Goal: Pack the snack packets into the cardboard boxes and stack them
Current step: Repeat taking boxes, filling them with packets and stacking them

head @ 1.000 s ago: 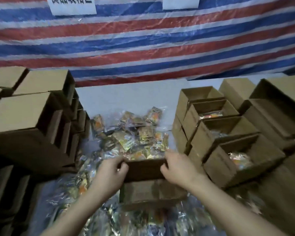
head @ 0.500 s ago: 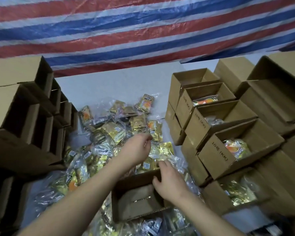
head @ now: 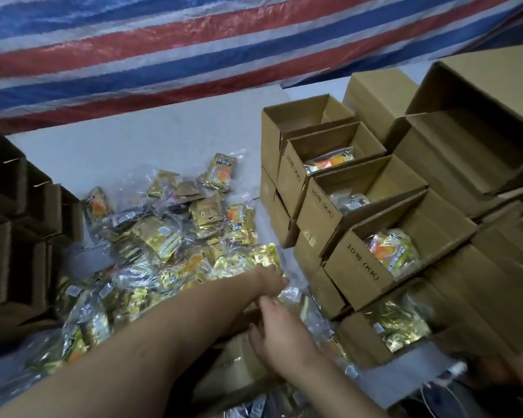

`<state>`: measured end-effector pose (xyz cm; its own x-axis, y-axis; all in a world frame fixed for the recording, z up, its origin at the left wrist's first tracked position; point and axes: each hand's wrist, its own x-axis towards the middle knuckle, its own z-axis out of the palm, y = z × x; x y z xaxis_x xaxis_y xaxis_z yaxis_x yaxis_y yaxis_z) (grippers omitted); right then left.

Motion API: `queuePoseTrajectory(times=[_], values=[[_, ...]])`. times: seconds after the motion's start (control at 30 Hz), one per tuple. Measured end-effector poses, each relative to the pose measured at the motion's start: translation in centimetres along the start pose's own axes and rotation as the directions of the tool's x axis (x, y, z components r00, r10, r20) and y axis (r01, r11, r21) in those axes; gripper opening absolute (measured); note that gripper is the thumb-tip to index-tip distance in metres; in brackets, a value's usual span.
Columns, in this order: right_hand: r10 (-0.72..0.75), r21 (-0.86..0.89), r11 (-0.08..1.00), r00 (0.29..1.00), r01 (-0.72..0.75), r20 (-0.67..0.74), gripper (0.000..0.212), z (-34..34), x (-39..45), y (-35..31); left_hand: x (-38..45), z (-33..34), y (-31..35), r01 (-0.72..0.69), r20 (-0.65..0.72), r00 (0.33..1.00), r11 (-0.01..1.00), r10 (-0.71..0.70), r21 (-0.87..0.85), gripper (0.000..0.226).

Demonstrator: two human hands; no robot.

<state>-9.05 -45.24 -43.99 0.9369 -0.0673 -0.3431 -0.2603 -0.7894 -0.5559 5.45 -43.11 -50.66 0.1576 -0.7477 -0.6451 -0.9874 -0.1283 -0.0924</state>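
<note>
Grey table (head: pixel 139 137) carries snack packets (head: pixel 175 233), cardboard boxes (head: pixel 360 236).

snack packets (head: pixel 175 236): glossy gold foil in clear crinkled plastic being seen | cardboard boxes (head: pixel 357 260): matt brown corrugated card | tarpaulin (head: pixel 194 49): woven plastic, slight sheen | surface (head: pixel 133 140): matt grey

Dim, soft-focus wide-angle view, edges bowed, glare on the foil snack packets (head: pixel 175 236), left stack shadowed.

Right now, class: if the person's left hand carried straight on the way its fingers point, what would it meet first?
The left hand points forward and right, with its fingertips already on the snack packets. Beyond them probably comes the stack of open cardboard boxes, though depth is unclear.
</note>
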Motion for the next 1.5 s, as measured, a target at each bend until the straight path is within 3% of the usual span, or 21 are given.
queuePoseTrajectory(times=[0.07,0.13,0.27,0.4,0.47,0.57,0.63,0.73,0.83,0.9,1.0,1.1,1.2,1.3,1.4,1.5], values=[[0.018,0.03,0.999,1.0,-0.017,-0.003,0.026,0.0,0.0,-0.1,-1.2,-0.4,-0.4,0.155,0.008,0.987,0.949,-0.159,-0.274,0.034],[0.03,0.034,0.999,0.999,-0.03,-0.011,0.025,-0.1,0.1,-0.3,-2.3,-0.3,-1.1,0.233,-0.02,0.963,0.869,-0.268,-0.437,0.033],[0.043,0.026,0.999,0.999,-0.043,0.005,0.029,-0.6,0.3,-0.5,-5.7,-0.9,-2.4,0.283,-0.104,0.902,0.756,-0.419,-0.59,0.019],[0.055,0.024,0.998,0.998,-0.055,0.016,0.039,-0.7,0.7,-0.6,-8.5,-0.5,-4.0,0.325,-0.155,0.854,0.742,-0.496,-0.587,0.026],[0.073,0.032,0.997,0.997,-0.073,0.017,0.046,-0.6,0.8,-0.7,-9.9,-0.4,-4.5,0.298,-0.172,0.853,0.732,-0.492,-0.613,0.014],[0.115,0.081,0.99,0.993,-0.116,0.01,0.073,-0.8,1.2,-1.3,-12.1,-0.4,-5.3,0.227,-0.227,0.784,0.606,-0.578,-0.762,0.019],[0.14,0.102,0.985,0.99,-0.139,-0.01,0.082,-1.3,1.9,-1.9,-14.1,-1.1,-5.8,0.124,-0.26,0.687,0.462,-0.679,-0.878,0.023],[0.077,0.226,0.973,0.99,-0.049,-0.119,0.095,-3.7,3.4,-3.6,-17.8,-3.4,-6.9,-0.067,-0.278,0.512,0.286,-0.813,-0.956,0.028],[-0.038,0.438,0.895,0.992,0.086,-0.117,0.112,-8.5,4.4,-6.9,-22.4,-7.1,-7.4,-0.343,-0.298,0.4,0.16,-0.867,-0.926,0.029],[-0.157,0.511,0.843,0.986,0.167,-0.063,0.113,-12.0,4.6,-9.6,-25.3,-9.6,-7.1,-0.45,-0.299,0.311,0.137,-0.902,-0.882,0.022],[-0.375,0.467,0.834,0.923,0.293,0.09,0.095,-15.6,4.4,-13.6,-28.5,-12.5,-5.8,-0.557,-0.345,0.228,0.169,-0.911,-0.813,0.032],[-0.538,0.578,0.73,0.828,0.364,0.158,0.077,-16.0,3.9,-16.3,-30.2,-14.2,-4.8,-0.692,-0.264,0.163,0.081,-0.951,-0.717,0.039],[-0.482,0.751,0.583,0.876,0.311,0.012,0.039,-14.9,3.5,-17.1,-31.3,-14.5,-4.7,-0.794,-0.049,0.149,-0.09,-0.988,-0.601,0.026],[-0.347,0.925,0.341,0.937,0.164,-0.038,0.043,-14.1,3.5,-16.8,-31.5,-12.6,-4.0,-0.763,0.026,0.145,-0.129,-0.989,-0.633,0.019],[-0.266,0.954,0.26,0.961,0.152,-0.081,0.071,-13.4,3.4,-17.2,-30.2,-11.3,-1.6,-0.791,0.033,0.159,-0.147,-0.987,-0.594,0.051],[-0.263,0.968,0.203,0.96,0.15,-0.094,0.072,-12.4,2.8,-18.2,-28.0,-11.1,0.4,-0.83,0.146,0.166,-0.218,-0.975,-0.513,0.088]])
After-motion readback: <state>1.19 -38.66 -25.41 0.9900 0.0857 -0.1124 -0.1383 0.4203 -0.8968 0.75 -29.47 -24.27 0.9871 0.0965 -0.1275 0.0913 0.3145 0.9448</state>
